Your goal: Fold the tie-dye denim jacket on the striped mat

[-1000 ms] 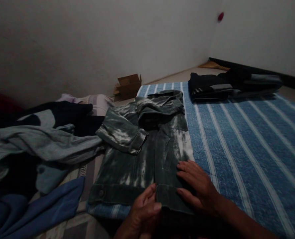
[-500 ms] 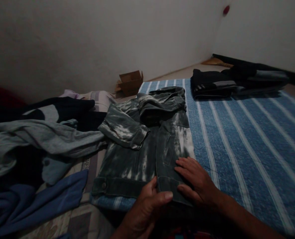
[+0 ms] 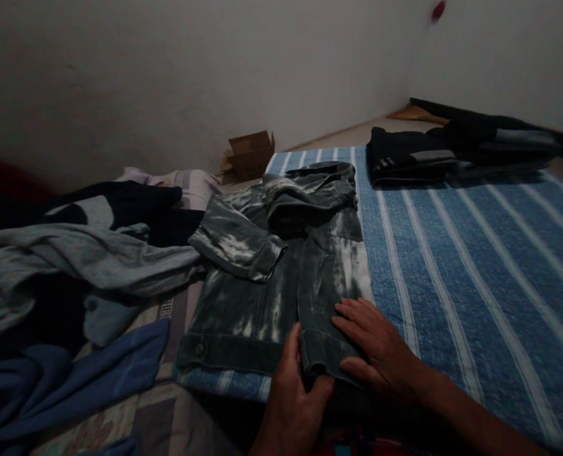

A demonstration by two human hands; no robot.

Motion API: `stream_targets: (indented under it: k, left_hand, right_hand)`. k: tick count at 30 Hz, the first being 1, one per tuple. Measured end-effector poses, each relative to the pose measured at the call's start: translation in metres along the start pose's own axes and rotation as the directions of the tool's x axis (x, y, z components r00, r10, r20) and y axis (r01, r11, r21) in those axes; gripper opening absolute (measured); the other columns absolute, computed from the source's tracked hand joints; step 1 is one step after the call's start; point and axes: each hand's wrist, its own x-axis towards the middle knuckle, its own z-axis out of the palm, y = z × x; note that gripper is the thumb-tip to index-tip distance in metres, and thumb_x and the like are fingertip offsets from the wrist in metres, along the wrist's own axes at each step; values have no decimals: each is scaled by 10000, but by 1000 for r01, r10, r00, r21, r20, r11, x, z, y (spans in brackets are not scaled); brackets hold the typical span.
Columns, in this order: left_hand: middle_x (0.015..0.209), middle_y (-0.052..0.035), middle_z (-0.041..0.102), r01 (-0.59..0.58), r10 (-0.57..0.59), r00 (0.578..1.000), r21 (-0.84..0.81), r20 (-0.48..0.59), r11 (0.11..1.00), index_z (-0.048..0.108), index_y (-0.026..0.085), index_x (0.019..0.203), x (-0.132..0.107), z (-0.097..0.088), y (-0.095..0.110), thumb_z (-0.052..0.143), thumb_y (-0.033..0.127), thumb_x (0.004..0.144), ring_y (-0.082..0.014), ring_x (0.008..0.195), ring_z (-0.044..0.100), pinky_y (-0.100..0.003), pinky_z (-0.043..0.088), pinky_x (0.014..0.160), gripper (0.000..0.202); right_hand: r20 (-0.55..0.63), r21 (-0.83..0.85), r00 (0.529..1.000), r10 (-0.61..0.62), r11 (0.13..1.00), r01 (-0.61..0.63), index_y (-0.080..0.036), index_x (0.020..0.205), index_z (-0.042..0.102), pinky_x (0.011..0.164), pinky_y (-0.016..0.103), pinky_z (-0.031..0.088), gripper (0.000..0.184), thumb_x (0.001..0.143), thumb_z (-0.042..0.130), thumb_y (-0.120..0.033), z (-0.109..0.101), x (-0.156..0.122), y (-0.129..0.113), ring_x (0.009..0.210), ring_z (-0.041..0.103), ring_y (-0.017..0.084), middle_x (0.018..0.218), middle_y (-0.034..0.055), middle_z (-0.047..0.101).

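A dark grey-green denim jacket point(image 3: 253, 313) with pale bleached streaks lies on a blue striped cloth point(image 3: 433, 253), its sleeves laid across its upper part. My left hand point(image 3: 296, 396) is at the jacket's bottom edge, with the overlapping front panel's hem corner between thumb and fingers. My right hand point(image 3: 373, 345) rests on the lower right side of the jacket, palm down and fingers stretched out over the fabric. A metal button shows on the waistband at the left.
A heap of loose clothes lies left, with a grey garment point(image 3: 72, 253) and a blue garment point(image 3: 86, 380). Folded dark clothes point(image 3: 404, 155) sit at the far right of the cloth. An open cardboard box point(image 3: 250, 155) stands by the wall.
My left hand has moved slightly up and right, its fingers now closed on the hem corner, which has lifted a little. My right hand has stayed nearly in place.
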Motion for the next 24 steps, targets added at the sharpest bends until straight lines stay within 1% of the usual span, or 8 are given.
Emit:
stream_targets:
  k: [4, 6, 8, 10, 12, 17, 20, 24]
  left_hand:
    - [1382, -109, 499, -33, 35, 998, 39, -46, 999, 441, 178, 1348, 0, 1, -5, 678, 181, 642, -290, 1343, 369, -390, 278, 1130, 744]
    - [1394, -107, 487, -27, 29, 999, 58, -46, 998, 451, 174, 1344, 1, 0, -5, 657, 190, 661, -289, 1361, 339, -401, 253, 1141, 713]
    - [1396, -104, 488, -15, 17, 999, 72, -34, 997, 467, 170, 1335, 2, -3, -5, 636, 206, 689, -282, 1361, 340, -405, 234, 1147, 669]
    - [1386, -97, 500, -12, 15, 999, 82, -31, 997, 489, 170, 1319, 2, -5, -4, 615, 222, 717, -275, 1345, 367, -401, 230, 1147, 617]
    - [1369, -91, 519, -16, 19, 999, 72, -42, 997, 507, 173, 1302, 2, -7, -5, 596, 233, 741, -273, 1315, 410, -397, 260, 1133, 571]
    - [1305, -87, 574, 4, -6, 999, -67, -31, 998, 526, 177, 1276, -2, -8, -9, 582, 212, 748, -273, 1228, 504, -378, 387, 1049, 532]
    - [1313, -90, 568, 1, -4, 1000, -128, -20, 992, 511, 176, 1298, -3, -7, -9, 602, 211, 745, -260, 1240, 496, -351, 393, 1048, 562]
    - [1341, -77, 547, -23, 33, 998, -207, 47, 978, 386, 204, 1414, -2, -8, -6, 601, 248, 765, -244, 1261, 478, -348, 394, 1051, 685]
  right_hand:
    - [91, -10, 994, -57, 998, 58, -110, 1380, 438, 1072, 598, 259, 780, 856, 431, -688, -5, -2, -1, 1335, 315, 341, 1399, 209, 413]
    - [150, -19, 986, -77, 997, 80, -116, 1425, 369, 1083, 607, 217, 892, 794, 484, -736, -8, -2, -3, 1358, 261, 352, 1435, 212, 361]
    - [192, -33, 979, -67, 997, 74, -126, 1452, 322, 1089, 612, 187, 952, 757, 531, -742, -10, -1, -6, 1369, 228, 359, 1454, 211, 328]
    - [223, -47, 973, -52, 997, 64, -144, 1469, 287, 1091, 610, 178, 956, 758, 543, -728, -11, 0, -8, 1375, 212, 356, 1466, 207, 307]
    - [249, -62, 968, -42, 996, 59, -166, 1481, 264, 1091, 609, 180, 943, 769, 537, -720, -10, 0, -9, 1380, 201, 352, 1476, 200, 291]
    - [278, -86, 960, -35, 994, 61, -197, 1487, 256, 1085, 613, 183, 943, 746, 597, -670, -8, -1, -10, 1380, 190, 365, 1494, 192, 253]
    - [295, -109, 955, -38, 991, 73, -201, 1489, 249, 1085, 611, 179, 965, 720, 638, -637, -6, -1, -9, 1379, 186, 369, 1499, 192, 241]
    - [312, -140, 950, -23, 988, 70, -185, 1485, 261, 1090, 597, 171, 941, 745, 582, -670, -4, 0, -9, 1381, 186, 361, 1493, 193, 256]
